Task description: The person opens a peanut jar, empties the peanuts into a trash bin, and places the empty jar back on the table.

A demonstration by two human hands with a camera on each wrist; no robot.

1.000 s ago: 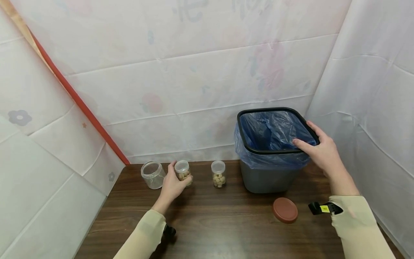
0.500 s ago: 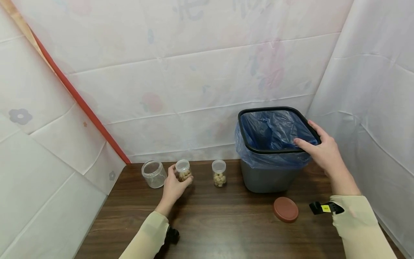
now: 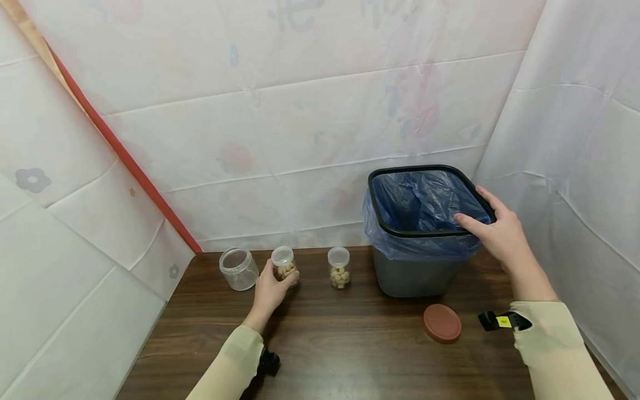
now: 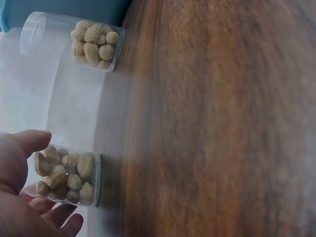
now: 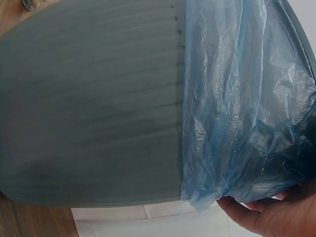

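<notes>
I'm seeing the nut jar (image 3: pixel 287 270) sitting within the left hand (image 3: pixel 270 291), which is pinching its side between thumb and fingers. Whether its base is resting fully on the table (image 3: pixel 350 344) or lifting slightly, I can't tell. Just left of that hand a wide jar (image 3: pixel 240 275) is standing uncovered and looking empty; to its right, a little apart, a second nut jar (image 3: pixel 339 274) is standing upright. Well to the right, the right hand (image 3: pixel 501 236) is gripping the bin (image 3: pixel 417 278) at its near right corner, over the blue bag (image 3: pixel 395 247). A reddish lid (image 3: pixel 442 323) is lying on the table, nearer me than the right hand and to its left.

I'm judging the step in hand as securing the jar while steadying the bin; moving either would be calling for a firm, level hold.

The left wrist view is showing shelled-in peanuts (image 4: pixel 69 173) clearly, but the palm is hiding the jar's cap, which the head view is showing. The right wrist view is showing the bin's ridged side, while only the head view is revealing the thumb reaching over the rim.
</notes>
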